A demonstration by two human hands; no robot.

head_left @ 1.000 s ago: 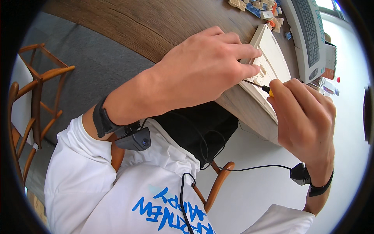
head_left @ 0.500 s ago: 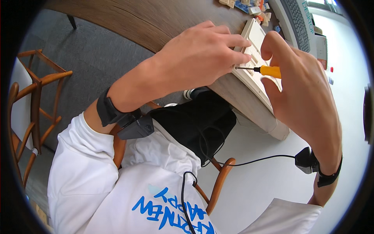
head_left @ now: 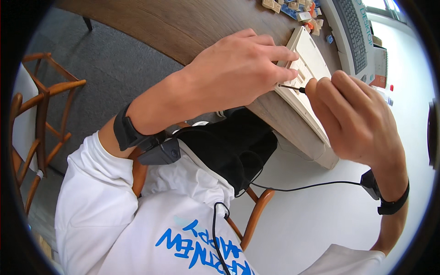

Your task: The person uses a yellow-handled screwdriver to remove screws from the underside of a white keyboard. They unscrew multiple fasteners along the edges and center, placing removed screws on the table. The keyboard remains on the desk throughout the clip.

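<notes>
A flat cream-white plastic case (head_left: 317,62), which looks like a keyboard's, lies along the table's edge. My right hand (head_left: 355,117) is closed around a screwdriver (head_left: 300,90). Only its thin metal shaft and black collar show; my fingers cover the yellow handle. The tip points at a small spot on the case's near left edge, close to my left fingers. My left hand (head_left: 238,68) reaches over that edge, index and middle fingers stretched out and apart, their tips on the case. Its thumb is hidden.
Loose keycaps (head_left: 300,11), beige, blue and orange, lie on the wooden table (head_left: 183,27) beyond the case. A white box with a dark keyboard (head_left: 353,32) stands at the far right. A black cable (head_left: 307,189) runs to my right wrist. Left stands a wooden chair (head_left: 68,87).
My right hand has gone from spread fingers around the yellow handle to a closed grip over it, turning and lowering slightly. The left hand has hardly moved.
</notes>
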